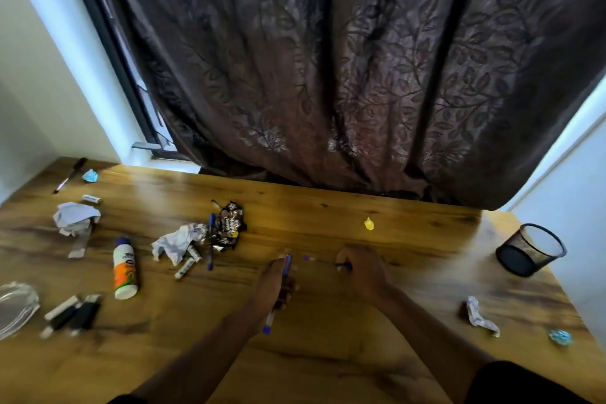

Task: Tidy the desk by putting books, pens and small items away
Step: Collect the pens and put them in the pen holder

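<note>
The left hand (277, 282) is closed around a blue-capped pen (278, 293); the capped tip projects above the fingers and the other blue end shows below the wrist. The right hand (360, 269) is closed on a second blue pen (323, 261), whose thin shaft extends leftward from the fingers, just above the desk (328, 354). Both hands sit near the desk centre, close together but apart.

Items on the left half of the desk:
- A white bottle with an orange label and blue cap (125, 269), lying on its side.
- A crumpled white paper (178, 243), partly covering two small white tubes (188, 264).
- A blue pen (211, 246) beside a dark snack wrapper (228, 226), touching it.
- A second crumpled paper (76, 218) near the far left.
- A black pen (70, 175) and a blue crumpled wrapper (90, 175) at the far left corner.
- Several black-and-white marker-like items (70, 313), blurred, near the left edge, beside a clear plastic object (16, 308).

Items on the right half:
- A black mesh pen holder (529, 249), tilted, near the right edge.
- A small yellow object (369, 224), alone, beyond the hands.
- A crumpled white wrapper (480, 316) and a blue wrapper (560, 337), near each other.

A dark leaf-patterned curtain (344, 59) hangs behind the desk.
</note>
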The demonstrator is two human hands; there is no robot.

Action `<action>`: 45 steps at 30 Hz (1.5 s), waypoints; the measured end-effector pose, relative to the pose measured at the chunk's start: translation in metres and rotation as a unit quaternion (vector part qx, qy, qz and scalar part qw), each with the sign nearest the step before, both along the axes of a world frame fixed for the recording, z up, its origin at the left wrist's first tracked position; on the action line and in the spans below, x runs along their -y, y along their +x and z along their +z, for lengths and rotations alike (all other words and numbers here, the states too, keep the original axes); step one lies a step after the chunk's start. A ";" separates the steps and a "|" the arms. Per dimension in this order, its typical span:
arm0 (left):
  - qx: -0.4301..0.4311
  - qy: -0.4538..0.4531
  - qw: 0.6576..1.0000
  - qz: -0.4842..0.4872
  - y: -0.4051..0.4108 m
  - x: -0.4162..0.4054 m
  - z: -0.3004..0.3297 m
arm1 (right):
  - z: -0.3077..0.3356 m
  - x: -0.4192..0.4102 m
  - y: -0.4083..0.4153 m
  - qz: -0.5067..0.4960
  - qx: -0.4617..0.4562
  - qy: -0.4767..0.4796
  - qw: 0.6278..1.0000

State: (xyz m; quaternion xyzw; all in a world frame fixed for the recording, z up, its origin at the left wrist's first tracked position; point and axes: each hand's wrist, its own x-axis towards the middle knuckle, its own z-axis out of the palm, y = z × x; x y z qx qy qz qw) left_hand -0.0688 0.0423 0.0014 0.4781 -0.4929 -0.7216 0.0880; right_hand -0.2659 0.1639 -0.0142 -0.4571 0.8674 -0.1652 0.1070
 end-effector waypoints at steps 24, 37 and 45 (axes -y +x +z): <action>-0.048 0.114 0.986 0.113 0.147 0.062 0.001 | 0.044 0.152 0.159 0.245 0.046 -0.141 0.958; -0.031 0.104 0.980 0.166 0.196 0.055 0.008 | 0.055 0.288 0.154 0.115 0.011 -0.024 0.993; -0.055 0.125 0.970 0.202 0.218 0.067 0.005 | 0.037 0.326 0.154 0.100 -0.085 0.114 0.985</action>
